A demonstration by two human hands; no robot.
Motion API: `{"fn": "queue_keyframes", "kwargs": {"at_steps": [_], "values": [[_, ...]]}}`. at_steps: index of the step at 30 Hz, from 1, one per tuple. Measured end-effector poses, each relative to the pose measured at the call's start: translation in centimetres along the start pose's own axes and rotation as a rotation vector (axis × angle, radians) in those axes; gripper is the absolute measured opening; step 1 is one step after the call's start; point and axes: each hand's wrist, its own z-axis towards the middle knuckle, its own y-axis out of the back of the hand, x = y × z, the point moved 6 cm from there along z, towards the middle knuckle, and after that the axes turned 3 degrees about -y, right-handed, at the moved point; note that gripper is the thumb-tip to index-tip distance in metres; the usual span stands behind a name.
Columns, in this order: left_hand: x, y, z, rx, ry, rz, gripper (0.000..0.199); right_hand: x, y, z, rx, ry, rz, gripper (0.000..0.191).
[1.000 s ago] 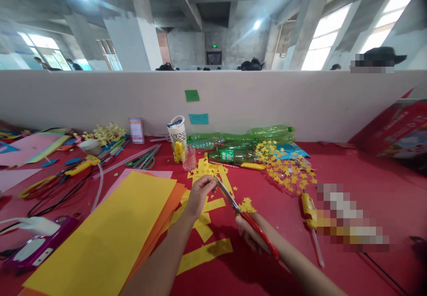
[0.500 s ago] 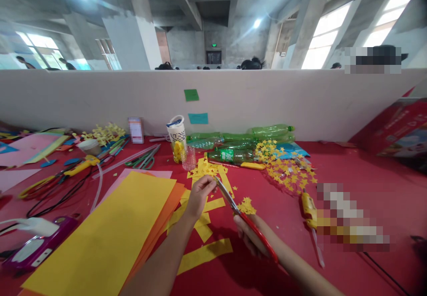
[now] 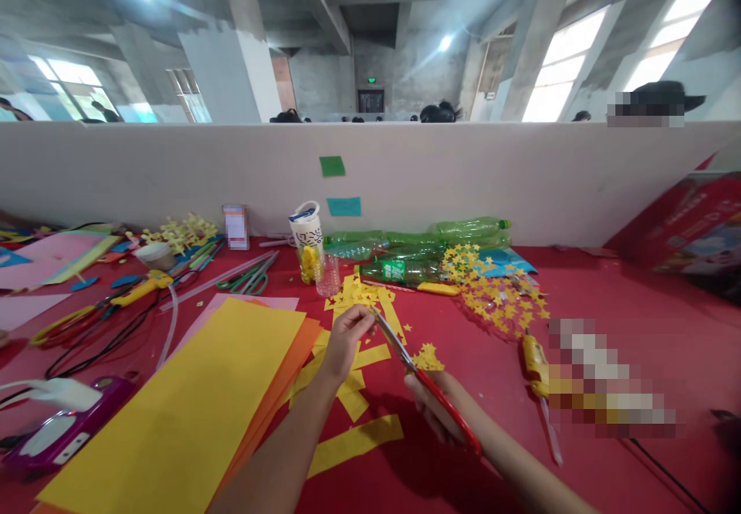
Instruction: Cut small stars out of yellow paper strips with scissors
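The scissors, with metal blades and red handles, slant over the middle of the table, blades pointing away to the left. The right hand is closed around the handles. The left hand pinches thumb and finger together at the blade tips; whether a scrap sits between them is too small to tell.

Flat yellow strips lie beneath, near the left forearm, which passes over the edge of an orange sheet under a smooth yellow sheet. A heap of small, pointed paper stars lies just beyond the right hand. Well to the right, with red tabletop between, lies a yellow glue gun.

Farther back, more stars spread beside glossy green plastic bottles, one bearing a green label with white writing too small to read. A ridged clear cup stands near a white tumbler printed with black strokes. A pale partition borders the far side, carrying green and blue notes.
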Motion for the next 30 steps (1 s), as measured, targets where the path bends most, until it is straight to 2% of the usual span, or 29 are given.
{"fn": "queue_keyframes", "kwargs": {"at_steps": [6,10,13,17,19,21,23,27,30], "values": [[0.1,-0.1,0.0,0.005,0.015,-0.011,0.019,0.1,-0.1,0.3,0.009,0.017,0.026,0.047],[0.2,-0.4,0.0,0.067,0.028,0.06,0.02,-0.3,1.1,0.9,-0.069,0.026,0.077,0.048],[0.4,-1.2,-0.3,0.158,0.007,0.231,0.018,-0.6,3.3,1.3,-0.177,0.029,0.133,0.047],[0.4,-4.0,-1.7,0.378,-0.152,0.545,0.015,-0.7,6.2,1.7,-0.299,0.084,0.21,0.048],[0.6,-5.4,-2.5,0.485,-0.24,0.651,0.017,-0.8,6.9,1.8,-0.332,0.103,0.231,0.048],[0.9,-6.2,-3.0,0.536,-0.295,0.724,0.018,-0.8,6.9,1.9,-0.344,0.109,0.242,0.047],[1.2,-6.2,-2.9,0.516,-0.297,0.784,0.017,-0.8,6.6,1.9,-0.342,0.105,0.246,0.047],[1.4,-4.6,-1.7,0.377,-0.2,0.813,0.024,-0.7,6.0,2.0,-0.337,0.088,0.244,0.046],[1.3,-4.6,-1.6,0.399,-0.177,0.735,0.03,-0.8,5.9,2.0,-0.339,0.083,0.245,0.045]]}}
